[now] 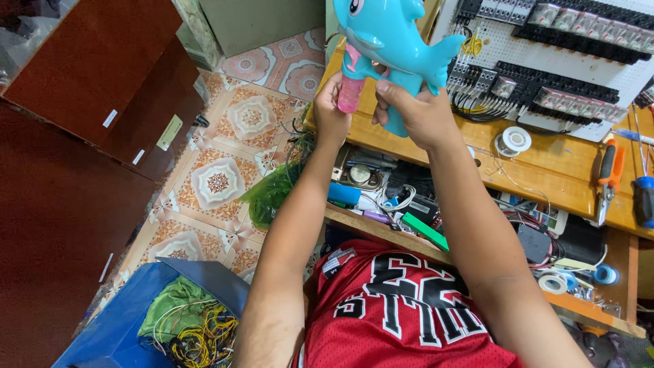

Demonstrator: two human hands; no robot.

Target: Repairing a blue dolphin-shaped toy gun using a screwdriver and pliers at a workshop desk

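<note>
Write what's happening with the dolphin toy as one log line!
left hand: holds pink bottle | right hand: grips blue dolphin toy handle | where: above wooden workbench

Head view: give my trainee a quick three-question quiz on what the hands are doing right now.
1. True or false: both hands grip the blue dolphin toy.
2. What colour is the bottle under the toy that the left hand touches? A) pink B) yellow C) black
3. Which tool lies on the bench to the right of the right hand?

Key: 1 true; 2 A; 3 orange-handled pliers.
</note>
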